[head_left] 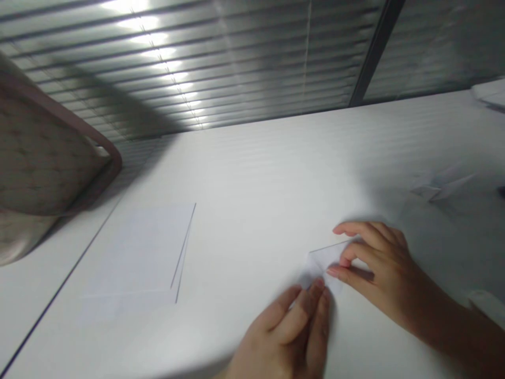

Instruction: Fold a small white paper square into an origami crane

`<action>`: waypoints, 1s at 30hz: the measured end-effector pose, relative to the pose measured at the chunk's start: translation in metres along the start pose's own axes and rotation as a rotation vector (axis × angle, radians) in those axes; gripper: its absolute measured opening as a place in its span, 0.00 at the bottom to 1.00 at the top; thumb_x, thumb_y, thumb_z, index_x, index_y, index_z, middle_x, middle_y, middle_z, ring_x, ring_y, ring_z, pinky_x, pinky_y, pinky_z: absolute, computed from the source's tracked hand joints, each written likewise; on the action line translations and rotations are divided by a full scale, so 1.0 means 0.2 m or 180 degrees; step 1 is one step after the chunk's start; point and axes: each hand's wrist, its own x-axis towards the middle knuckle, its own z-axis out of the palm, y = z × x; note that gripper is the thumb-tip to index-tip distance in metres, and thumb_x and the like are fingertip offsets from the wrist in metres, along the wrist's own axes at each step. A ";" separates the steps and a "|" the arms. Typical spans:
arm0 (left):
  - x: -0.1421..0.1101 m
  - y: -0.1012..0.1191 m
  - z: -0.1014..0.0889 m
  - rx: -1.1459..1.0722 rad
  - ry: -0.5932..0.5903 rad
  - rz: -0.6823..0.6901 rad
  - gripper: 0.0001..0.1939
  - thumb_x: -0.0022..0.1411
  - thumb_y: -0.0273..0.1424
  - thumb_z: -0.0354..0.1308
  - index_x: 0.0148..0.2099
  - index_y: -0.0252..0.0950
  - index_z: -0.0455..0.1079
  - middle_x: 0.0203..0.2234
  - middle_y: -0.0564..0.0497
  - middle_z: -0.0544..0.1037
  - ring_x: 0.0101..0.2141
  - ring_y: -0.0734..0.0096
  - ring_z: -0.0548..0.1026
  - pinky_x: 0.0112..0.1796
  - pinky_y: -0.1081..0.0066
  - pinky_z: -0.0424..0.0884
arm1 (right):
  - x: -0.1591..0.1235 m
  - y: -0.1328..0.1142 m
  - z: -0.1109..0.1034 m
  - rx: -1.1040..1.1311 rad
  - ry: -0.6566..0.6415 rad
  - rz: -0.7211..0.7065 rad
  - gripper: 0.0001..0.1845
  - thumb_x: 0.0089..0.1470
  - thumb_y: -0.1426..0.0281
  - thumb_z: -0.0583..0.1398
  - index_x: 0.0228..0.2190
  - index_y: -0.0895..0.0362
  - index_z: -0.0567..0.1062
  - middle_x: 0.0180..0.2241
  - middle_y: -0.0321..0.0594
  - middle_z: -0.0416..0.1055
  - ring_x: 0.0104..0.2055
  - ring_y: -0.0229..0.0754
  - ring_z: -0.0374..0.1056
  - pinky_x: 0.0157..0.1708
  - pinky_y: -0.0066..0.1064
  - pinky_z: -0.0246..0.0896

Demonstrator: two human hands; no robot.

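A small folded piece of white paper [319, 261] lies on the table between my two hands. My left hand [292, 326] grips its near edge, thumb and fingers closed together on the paper. From the right, my right hand [379, 263] reaches over the paper's other side, with thumb and index finger nearly meeting at a fold and the other fingers curved above. Part of the paper is hidden under both hands.
Loose white sheets [138, 252] lie overlapping on the white table [252, 200] to the left. A folded paper figure [434, 190] rests at the right. A patterned bag with pink trim [51, 152] stands at the far left. Window blinds [236, 58] rise behind the table.
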 end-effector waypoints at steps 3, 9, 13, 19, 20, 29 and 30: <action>0.00 0.00 0.00 -0.0003 0.0016 0.0000 0.19 0.65 0.24 0.46 0.56 0.21 0.65 0.52 0.38 0.72 0.51 0.60 0.69 0.51 0.66 0.69 | -0.01 0.02 0.01 -0.0006 0.0052 0.0058 0.11 0.50 0.65 0.64 0.24 0.52 0.66 0.43 0.43 0.68 0.48 0.49 0.62 0.45 0.42 0.49; 0.00 0.00 0.03 0.0044 0.0085 0.0019 0.20 0.65 0.26 0.48 0.57 0.21 0.64 0.52 0.38 0.72 0.53 0.58 0.68 0.52 0.66 0.68 | 0.01 0.06 0.00 0.0437 -0.0031 0.0268 0.07 0.52 0.66 0.62 0.26 0.52 0.68 0.39 0.40 0.67 0.45 0.47 0.64 0.45 0.42 0.53; 0.00 0.00 0.03 0.0087 0.0021 0.0009 0.20 0.65 0.25 0.48 0.56 0.21 0.65 0.53 0.37 0.71 0.54 0.57 0.67 0.52 0.66 0.68 | 0.04 0.07 -0.04 0.0904 0.0148 0.0574 0.04 0.55 0.68 0.58 0.29 0.52 0.68 0.36 0.39 0.66 0.42 0.44 0.64 0.42 0.37 0.58; 0.00 0.00 0.01 0.0059 0.0008 0.0000 0.19 0.66 0.24 0.46 0.56 0.21 0.65 0.53 0.37 0.71 0.54 0.58 0.66 0.51 0.65 0.69 | 0.02 0.06 -0.03 0.0388 -0.0106 0.0363 0.10 0.48 0.65 0.64 0.28 0.52 0.68 0.33 0.38 0.67 0.40 0.46 0.65 0.42 0.41 0.58; 0.00 0.00 0.02 0.0050 0.0009 0.0000 0.19 0.66 0.24 0.46 0.56 0.21 0.65 0.53 0.37 0.71 0.54 0.58 0.66 0.51 0.65 0.69 | 0.01 0.06 -0.02 0.0296 -0.0142 0.0372 0.10 0.47 0.65 0.65 0.29 0.52 0.67 0.34 0.38 0.67 0.40 0.47 0.65 0.42 0.42 0.58; 0.00 0.00 0.04 -0.0015 0.0090 -0.0080 0.19 0.66 0.24 0.45 0.56 0.22 0.65 0.53 0.37 0.71 0.53 0.58 0.68 0.51 0.65 0.69 | 0.03 0.01 -0.09 0.0450 -0.0435 -0.0495 0.12 0.56 0.73 0.57 0.43 0.53 0.69 0.44 0.40 0.71 0.50 0.43 0.65 0.49 0.37 0.61; 0.00 0.00 0.04 -0.0039 0.0127 -0.0100 0.19 0.66 0.24 0.45 0.56 0.22 0.65 0.53 0.37 0.71 0.52 0.58 0.68 0.50 0.65 0.69 | 0.03 -0.01 -0.10 0.0488 -0.0634 -0.0833 0.18 0.58 0.74 0.54 0.51 0.55 0.65 0.50 0.41 0.69 0.55 0.41 0.62 0.53 0.35 0.58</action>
